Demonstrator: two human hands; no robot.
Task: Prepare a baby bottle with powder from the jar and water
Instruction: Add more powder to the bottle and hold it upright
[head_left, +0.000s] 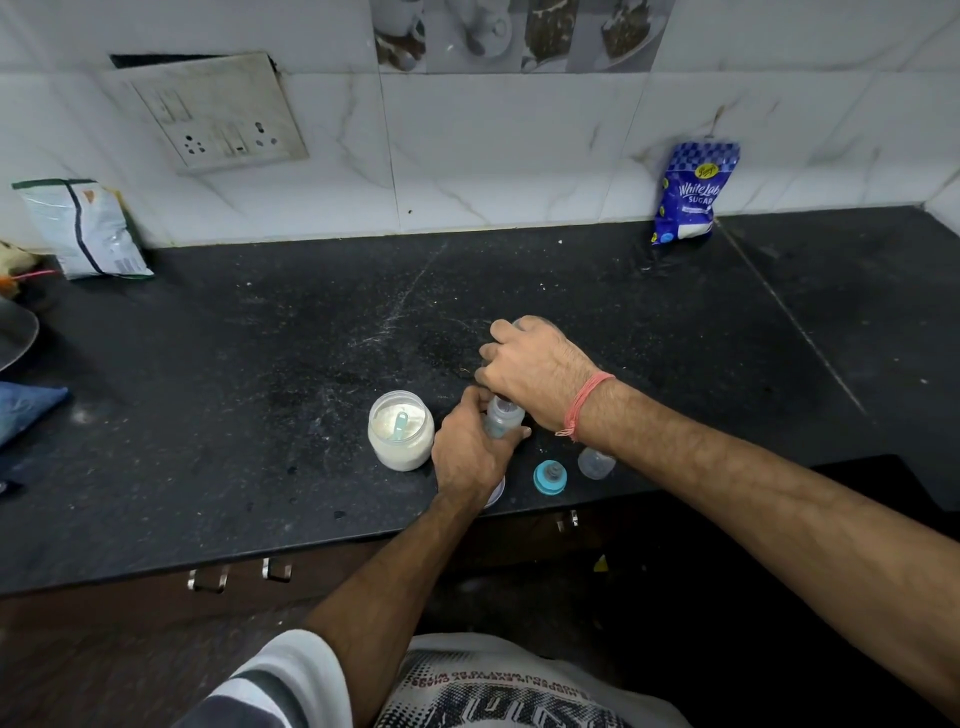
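Observation:
My left hand (467, 457) is wrapped around the small clear baby bottle (503, 417), which stands upright on the black counter (260, 374) with its mouth open. My right hand (535, 366) hovers just above the bottle, closed around a clear container (521, 323) that my fingers mostly hide. Left of the bottle stands the open jar (400, 437) of white powder, with a teal scoop (400, 425) lying in it. The blue teat ring (549, 477) and a clear dome cap (596, 462) rest near the counter's front edge. A white lid (497, 497) peeks out under my left wrist.
A blue sugar packet (691, 193) leans on the tiled wall at the back right. A white packet (88, 228) stands at the back left, below a socket plate (218, 114). A pan's edge (15, 332) and a blue cloth (26, 408) lie at the far left.

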